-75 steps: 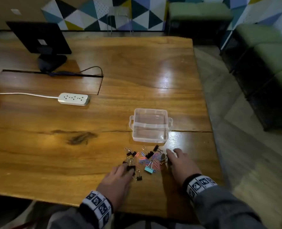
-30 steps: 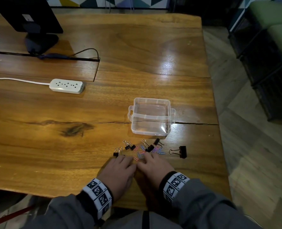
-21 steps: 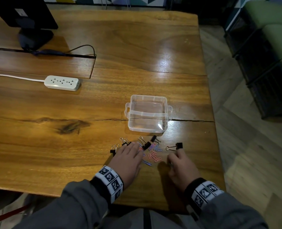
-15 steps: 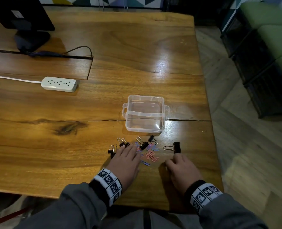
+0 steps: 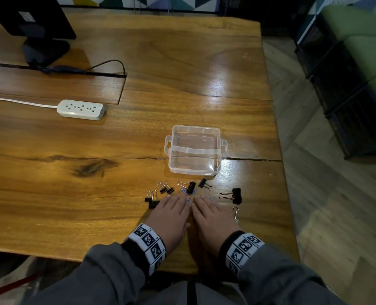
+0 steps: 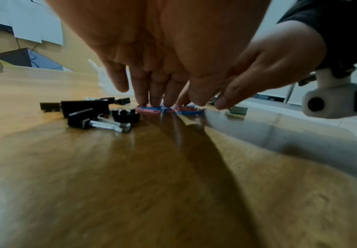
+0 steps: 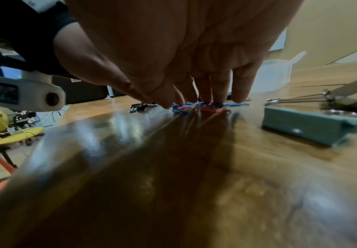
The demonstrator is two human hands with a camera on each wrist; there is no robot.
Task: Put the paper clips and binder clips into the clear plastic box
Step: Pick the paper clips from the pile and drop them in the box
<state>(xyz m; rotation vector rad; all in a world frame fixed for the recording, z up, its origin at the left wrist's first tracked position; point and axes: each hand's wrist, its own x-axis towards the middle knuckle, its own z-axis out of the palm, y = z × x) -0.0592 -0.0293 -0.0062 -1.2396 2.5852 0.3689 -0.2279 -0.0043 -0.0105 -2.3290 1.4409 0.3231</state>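
Note:
The clear plastic box [image 5: 195, 129] stands open on the wooden table, with nothing in it. Just in front of it lie several black binder clips [image 5: 190, 187], the biggest [image 5: 235, 195] to the right. My left hand [image 5: 175, 204] and right hand [image 5: 205, 205] lie side by side, palms down. Their straight fingers press on a small heap of pink and blue paper clips [image 6: 152, 109], seen also as paper clips [image 7: 203, 105] in the right wrist view. A teal binder clip [image 7: 309, 127] lies right of my right hand. Neither hand holds anything.
A white power strip [image 5: 81, 109] and its cable lie at the left; a monitor stand [image 5: 44, 49] is at the far left. The table's right edge [image 5: 286, 194] runs close to the clips. Green seats stand beyond it.
My right hand has slid left from beside the big black binder clip to meet my left hand over the paper clips. The teal clip now lies uncovered at its right.

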